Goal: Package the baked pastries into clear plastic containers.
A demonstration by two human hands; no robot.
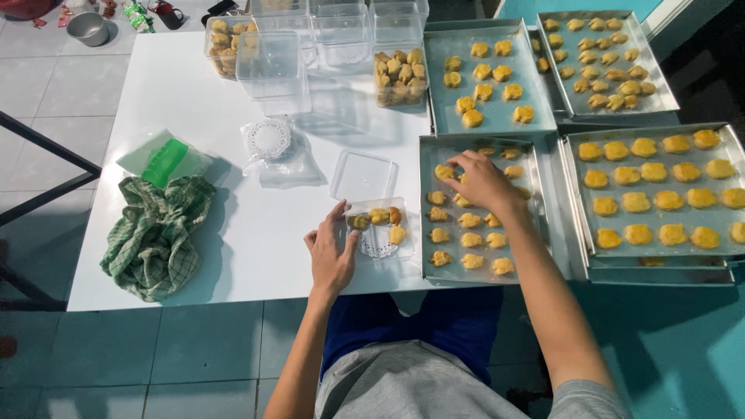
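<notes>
My left hand [332, 252] rests against the left side of a small clear plastic container [380, 227] with a white paper doily and a few yellow cookies in it. My right hand [481, 180] reaches over a metal baking tray [425, 217] of yellow cookies, fingertips pinching one cookie [444, 171] at the tray's upper left. The container's clear lid [363, 175] lies flat just behind it on the white table [233, 233].
More trays of cookies sit to the right [729, 155] and at the back [497, 74], [601, 58]. Clear tubs, some filled with cookies [399, 76], [223, 45], stand at the back. A bag of doilies [272, 143], a green packet [164, 159] and a checked cloth [155, 233] lie left.
</notes>
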